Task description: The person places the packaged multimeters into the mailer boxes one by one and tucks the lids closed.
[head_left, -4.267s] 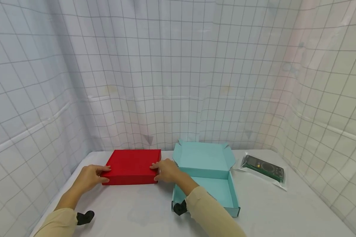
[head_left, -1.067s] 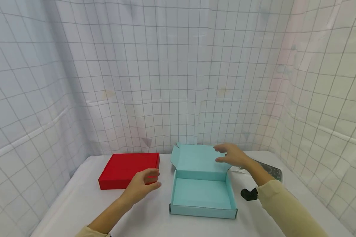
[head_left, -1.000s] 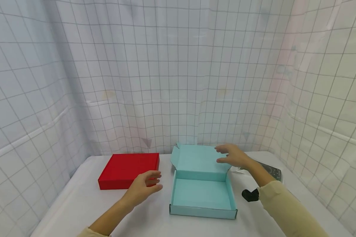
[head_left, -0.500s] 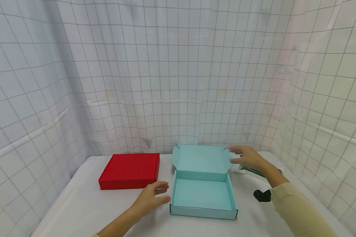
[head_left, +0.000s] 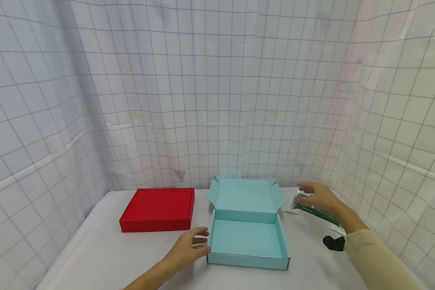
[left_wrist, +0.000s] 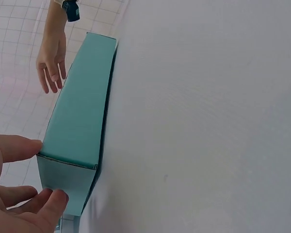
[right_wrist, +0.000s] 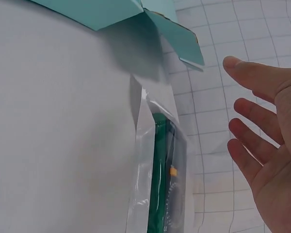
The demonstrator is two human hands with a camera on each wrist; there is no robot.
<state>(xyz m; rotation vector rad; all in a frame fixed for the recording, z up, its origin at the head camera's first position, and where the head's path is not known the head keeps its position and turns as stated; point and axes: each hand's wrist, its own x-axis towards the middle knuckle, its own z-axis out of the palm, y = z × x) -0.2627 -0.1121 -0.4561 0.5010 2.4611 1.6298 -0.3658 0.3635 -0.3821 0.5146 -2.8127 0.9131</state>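
A light teal cardboard mailer box (head_left: 244,237) lies with its lid (head_left: 245,195) folded back in the head view. My left hand (head_left: 186,249) is at the box's left wall near the front corner, its fingers loosely bent. In the left wrist view the fingertips (left_wrist: 58,196) reach that wall; whether they press on it I cannot tell. Over at the right, a green and black multimeter (right_wrist: 160,170) lies in a clear plastic bag (right_wrist: 141,179). My right hand (head_left: 320,197) hovers above it, fingers spread and holding nothing, and hides part of it in the head view.
A closed red box (head_left: 159,209) rests on the white-covered table (head_left: 90,245) to the left of the teal one. White grid-patterned curtains (head_left: 217,100) enclose the back and sides. A dark wrist device (head_left: 334,243) sits below my right sleeve.
Both hands have left the red box. My right hand has moved rightward past the teal lid to above the bagged multimeter. My left hand has shifted right and nearer, to the teal box's side.
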